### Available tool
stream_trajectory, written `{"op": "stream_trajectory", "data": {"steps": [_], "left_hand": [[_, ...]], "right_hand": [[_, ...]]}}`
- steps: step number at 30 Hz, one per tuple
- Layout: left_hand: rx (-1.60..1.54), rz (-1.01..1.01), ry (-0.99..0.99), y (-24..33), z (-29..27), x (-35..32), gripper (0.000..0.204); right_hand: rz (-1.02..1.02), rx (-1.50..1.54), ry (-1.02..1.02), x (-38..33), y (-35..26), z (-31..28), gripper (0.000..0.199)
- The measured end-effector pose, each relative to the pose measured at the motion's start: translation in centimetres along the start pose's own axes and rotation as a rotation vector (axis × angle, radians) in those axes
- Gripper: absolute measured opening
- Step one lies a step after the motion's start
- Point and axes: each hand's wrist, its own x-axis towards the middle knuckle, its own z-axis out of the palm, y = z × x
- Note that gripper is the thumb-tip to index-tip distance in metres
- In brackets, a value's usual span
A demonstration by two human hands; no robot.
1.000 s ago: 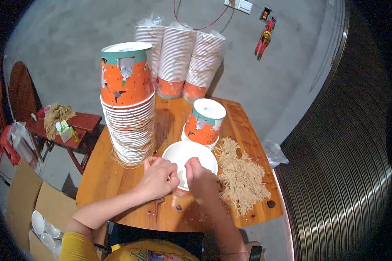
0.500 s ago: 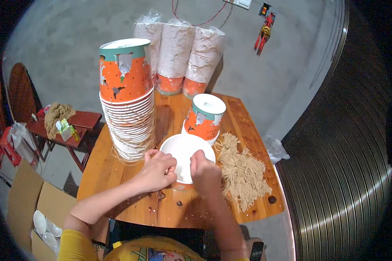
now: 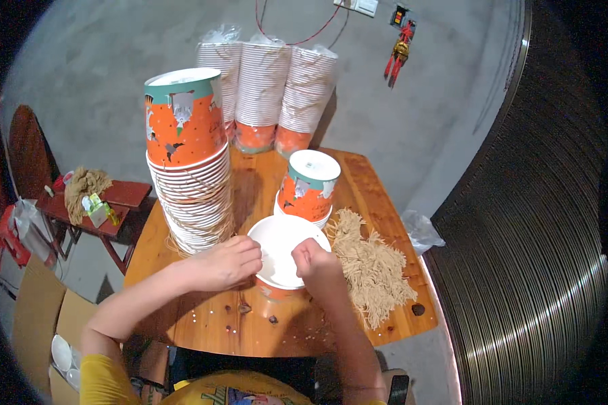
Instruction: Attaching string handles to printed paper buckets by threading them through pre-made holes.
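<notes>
Our left hand (image 3: 224, 262) is curled closed against the left rim of a white-lidded orange paper cup (image 3: 283, 253) that sits low in the centre of the frame on the brown wooden counter (image 3: 202, 317). Our right hand (image 3: 319, 262) is clenched into a fist at the cup's right rim, fingers pinched on the edge of the lid or on something too small for us to make out. The cup lies directly between our two hands, touched by both, and we see mostly its round white top.

Just above it, toward the centre of the frame, stands a short stack of orange and teal paper cups with a white lid (image 3: 308, 185). To the left of centre rises a tall stack of the same printed paper cups (image 3: 188, 162), close beside our left hand. At the top centre, three plastic-wrapped sleeves of white paper cups (image 3: 267, 94) stand at the far edge of the counter. To the right of our right hand lies a heap of tan string pieces (image 3: 371, 263), just beside our wrist. At the left of the frame a small red wooden bench (image 3: 125, 196) carries a bundle of string.
</notes>
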Motion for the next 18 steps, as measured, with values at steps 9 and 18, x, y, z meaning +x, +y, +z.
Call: {"op": "stream_trajectory", "data": {"steps": [9,18], "left_hand": [[0.19,-0.068,-0.108,-4.5,0.8,-1.5,0.01],[-0.583,-0.484,0.422,-0.8,1.0,1.6,0.022]], "right_hand": [[0.393,1.123,-0.043,-1.2,1.7,-7.6,0.015],[0.228,1.178,-0.024,-2.3,0.2,-5.5,0.01]]}}
